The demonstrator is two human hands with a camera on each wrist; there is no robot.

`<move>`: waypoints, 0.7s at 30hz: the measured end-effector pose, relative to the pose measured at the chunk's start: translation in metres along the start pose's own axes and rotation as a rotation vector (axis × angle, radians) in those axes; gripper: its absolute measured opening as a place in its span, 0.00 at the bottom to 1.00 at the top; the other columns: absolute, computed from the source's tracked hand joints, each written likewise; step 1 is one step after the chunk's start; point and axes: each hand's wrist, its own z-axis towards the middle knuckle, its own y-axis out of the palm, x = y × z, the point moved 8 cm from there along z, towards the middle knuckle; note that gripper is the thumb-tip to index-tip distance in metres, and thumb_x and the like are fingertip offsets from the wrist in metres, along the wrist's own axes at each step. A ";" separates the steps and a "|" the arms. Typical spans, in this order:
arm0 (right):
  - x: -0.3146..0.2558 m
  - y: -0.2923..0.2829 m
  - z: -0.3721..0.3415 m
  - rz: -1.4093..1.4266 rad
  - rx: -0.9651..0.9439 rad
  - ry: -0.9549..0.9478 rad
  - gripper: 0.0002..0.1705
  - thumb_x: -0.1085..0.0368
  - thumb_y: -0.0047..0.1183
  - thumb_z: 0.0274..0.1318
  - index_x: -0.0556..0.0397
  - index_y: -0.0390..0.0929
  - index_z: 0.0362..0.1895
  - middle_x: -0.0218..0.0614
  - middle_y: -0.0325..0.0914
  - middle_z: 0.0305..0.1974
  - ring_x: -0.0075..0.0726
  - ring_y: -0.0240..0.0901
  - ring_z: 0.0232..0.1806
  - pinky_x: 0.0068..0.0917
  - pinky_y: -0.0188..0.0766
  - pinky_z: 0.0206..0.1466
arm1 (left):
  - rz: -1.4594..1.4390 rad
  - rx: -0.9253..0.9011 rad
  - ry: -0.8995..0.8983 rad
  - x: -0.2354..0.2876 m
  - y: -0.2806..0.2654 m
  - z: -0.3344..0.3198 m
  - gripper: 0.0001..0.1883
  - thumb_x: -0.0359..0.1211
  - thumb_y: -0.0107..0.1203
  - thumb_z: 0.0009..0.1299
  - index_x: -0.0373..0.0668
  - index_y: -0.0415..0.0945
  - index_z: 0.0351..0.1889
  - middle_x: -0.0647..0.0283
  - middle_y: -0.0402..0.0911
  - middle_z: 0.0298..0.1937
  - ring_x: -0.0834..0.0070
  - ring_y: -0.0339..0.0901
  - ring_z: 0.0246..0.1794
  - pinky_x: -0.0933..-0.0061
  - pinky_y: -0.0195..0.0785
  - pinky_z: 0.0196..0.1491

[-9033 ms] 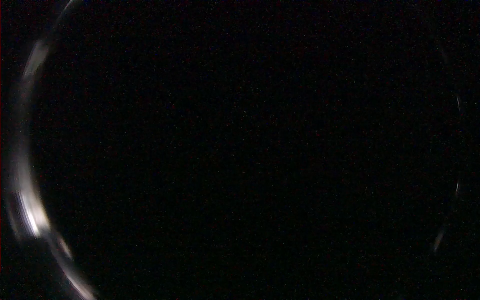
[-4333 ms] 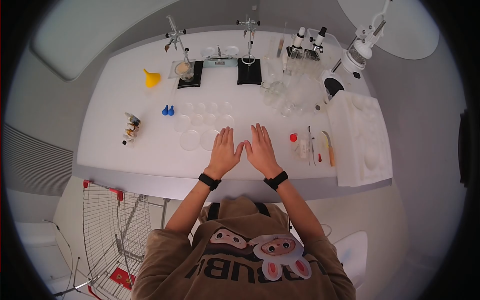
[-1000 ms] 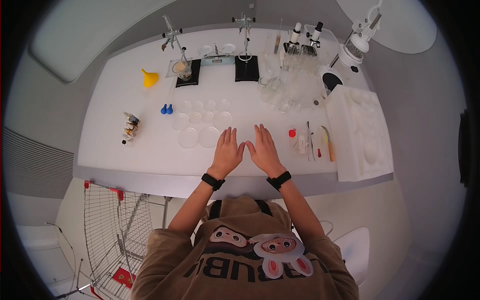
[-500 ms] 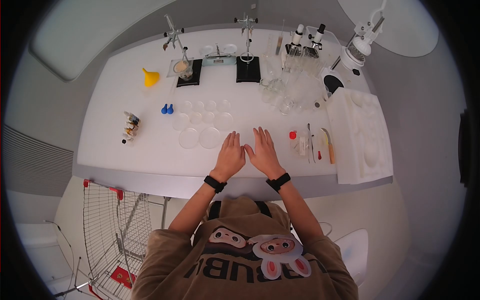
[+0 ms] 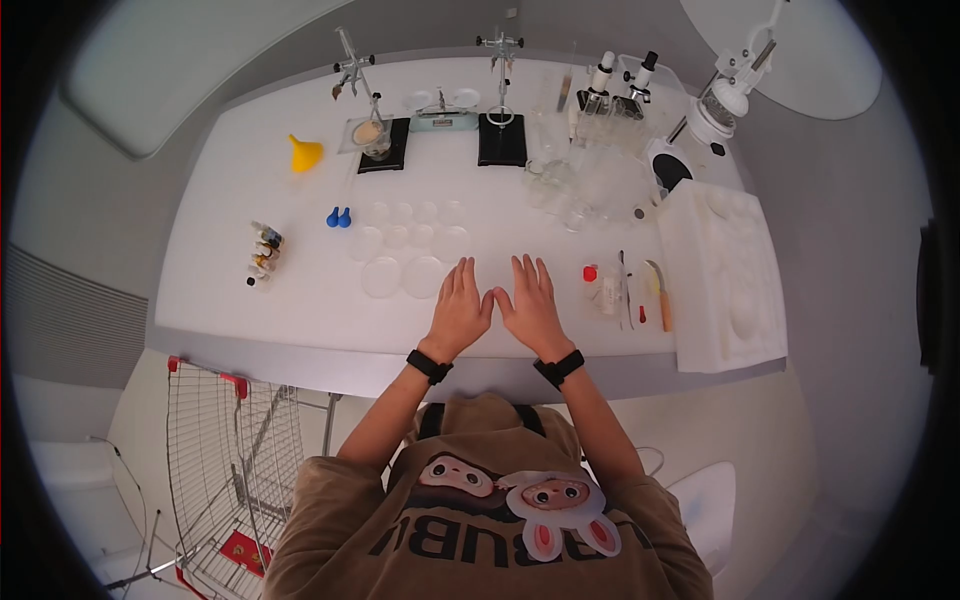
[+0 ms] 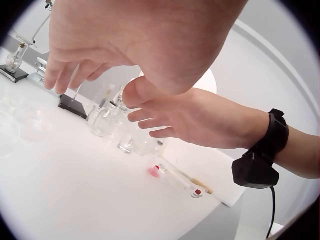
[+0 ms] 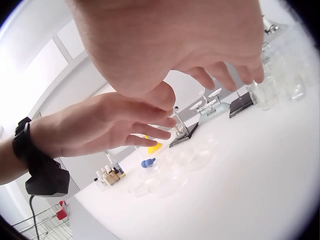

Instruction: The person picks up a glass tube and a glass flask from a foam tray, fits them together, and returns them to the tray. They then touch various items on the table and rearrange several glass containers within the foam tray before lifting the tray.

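My left hand (image 5: 460,312) and right hand (image 5: 530,310) are held side by side over the near part of the white table, fingers straight and pointing away from me. Neither holds anything. Their thumb tips meet or nearly meet in the head view. Clear petri dishes (image 5: 381,277) lie just left of my left fingertips, in rows of different sizes. Right of my right hand are a red-capped item (image 5: 590,273), a pair of tweezers (image 5: 628,290), and a knife-like tool with a wooden handle (image 5: 665,312). Both wrist views show the palms above the table surface.
Blue rubber bulbs (image 5: 338,217), dropper bottles (image 5: 265,252) and a yellow funnel (image 5: 305,154) stand left. At the back are a balance (image 5: 443,122), two iron stands (image 5: 502,140) and microscopes (image 5: 596,90). Glassware (image 5: 575,190) and a white foam block (image 5: 725,280) are right. A shopping cart (image 5: 235,470) stands front left.
The oldest frame is nearly black; the later ones show the lit table. Over the last second my left hand has shifted slightly rightward, toward my right hand. The objects stay put.
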 end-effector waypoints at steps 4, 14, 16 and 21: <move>-0.001 0.002 0.003 0.027 0.004 -0.012 0.35 0.54 0.50 0.64 0.66 0.60 0.67 0.63 0.59 0.66 0.73 0.48 0.71 0.59 0.47 0.72 | 0.002 0.007 0.020 0.000 -0.001 0.001 0.32 0.35 0.53 0.70 0.22 0.56 0.65 0.30 0.63 0.64 0.38 0.62 0.65 0.49 0.58 0.67; 0.003 0.010 -0.003 -0.024 -0.034 0.017 0.36 0.53 0.48 0.65 0.67 0.59 0.67 0.65 0.59 0.67 0.72 0.46 0.72 0.61 0.44 0.73 | 0.049 -0.016 0.004 -0.002 0.004 -0.003 0.31 0.35 0.54 0.70 0.22 0.58 0.64 0.28 0.64 0.63 0.35 0.61 0.64 0.47 0.56 0.67; 0.005 0.013 -0.004 -0.023 -0.037 0.012 0.35 0.53 0.48 0.65 0.66 0.60 0.67 0.64 0.59 0.67 0.72 0.47 0.72 0.59 0.45 0.73 | 0.034 -0.026 -0.018 -0.004 0.006 -0.004 0.31 0.36 0.53 0.70 0.22 0.58 0.64 0.28 0.64 0.63 0.35 0.61 0.64 0.47 0.56 0.67; 0.004 0.010 -0.005 0.018 -0.037 -0.006 0.34 0.55 0.48 0.65 0.65 0.61 0.67 0.63 0.59 0.67 0.70 0.48 0.72 0.58 0.46 0.73 | 0.048 -0.026 -0.010 -0.004 0.007 -0.006 0.31 0.36 0.54 0.70 0.21 0.59 0.63 0.28 0.64 0.63 0.35 0.61 0.64 0.47 0.57 0.67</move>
